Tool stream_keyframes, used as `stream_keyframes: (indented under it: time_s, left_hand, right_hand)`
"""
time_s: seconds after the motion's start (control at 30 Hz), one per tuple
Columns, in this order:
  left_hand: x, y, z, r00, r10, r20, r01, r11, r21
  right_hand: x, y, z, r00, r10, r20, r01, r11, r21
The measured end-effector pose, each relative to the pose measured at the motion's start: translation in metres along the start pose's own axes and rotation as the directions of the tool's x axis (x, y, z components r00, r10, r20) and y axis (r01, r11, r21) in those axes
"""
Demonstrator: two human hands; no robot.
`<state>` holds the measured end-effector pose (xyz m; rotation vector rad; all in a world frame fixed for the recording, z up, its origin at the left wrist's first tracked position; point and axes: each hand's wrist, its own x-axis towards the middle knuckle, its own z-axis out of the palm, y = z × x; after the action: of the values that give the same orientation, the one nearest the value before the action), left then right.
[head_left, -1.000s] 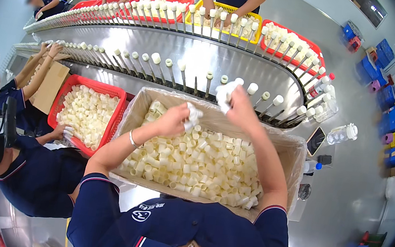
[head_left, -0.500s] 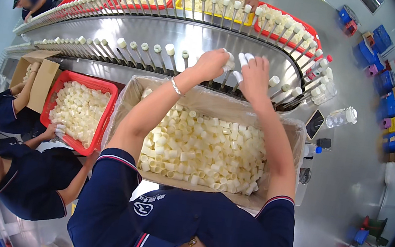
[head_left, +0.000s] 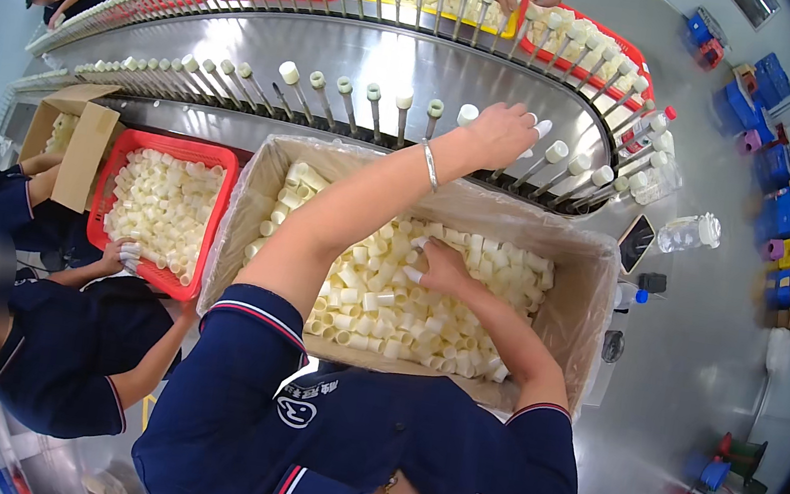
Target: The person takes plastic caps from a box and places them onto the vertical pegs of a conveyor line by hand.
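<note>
My left hand (head_left: 510, 134), with white covers on some fingertips, is reaching over the near row of upright metal rods. Its fingers are closed together above a rod, and whatever they hold is hidden. Beside it, a white plastic cap (head_left: 556, 151) tops the neighbouring rod. My right hand (head_left: 443, 267) is down in a plastic-lined cardboard box (head_left: 585, 274), on a heap of short, hollow off-white caps (head_left: 377, 305). Its thumb and finger, also covered at the tips, are apart among the caps.
The rods line a looped metal conveyor (head_left: 341, 57). A red basket of caps (head_left: 217, 222) stands left of the box, beside co-workers. More baskets, including a yellow one (head_left: 507, 25), line the far side. A phone (head_left: 634, 245) and a clear jar (head_left: 690, 234) lie at the right.
My right hand has left the rods and dropped into the box of caps. My left hand has moved right along the near row. A co-worker's hands have shifted at the far baskets.
</note>
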<state>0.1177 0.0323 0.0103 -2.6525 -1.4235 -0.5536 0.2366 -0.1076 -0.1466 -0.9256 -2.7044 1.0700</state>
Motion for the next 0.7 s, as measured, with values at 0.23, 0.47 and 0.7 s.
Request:
stream_keyframes:
  time_s: [0.23, 0.47, 0.7]
  left_hand:
    - [0.033, 0.035, -0.008, 0.985, 0.039, 0.167, -0.067, 0.984, 0.167]
    - [-0.085, 0.049, -0.015, 0.917, 0.032, -0.397, -0.154, 0.948, -0.279]
    - [-0.248, 0.029, 0.021, 0.927, -0.355, 0.119, 0.367, 0.925, -0.1]
  right_hand:
    - [-0.004, -0.002, 0.005, 0.992, 0.074, -0.097, -0.068, 0.996, 0.063]
    - [-0.015, 0.013, -0.053, 0.971, 0.196, 0.137, -0.194, 0.311, 0.931]
    - [0.006, -0.01, -0.131, 0.968, -0.192, 0.161, -0.117, 0.224, 0.968]
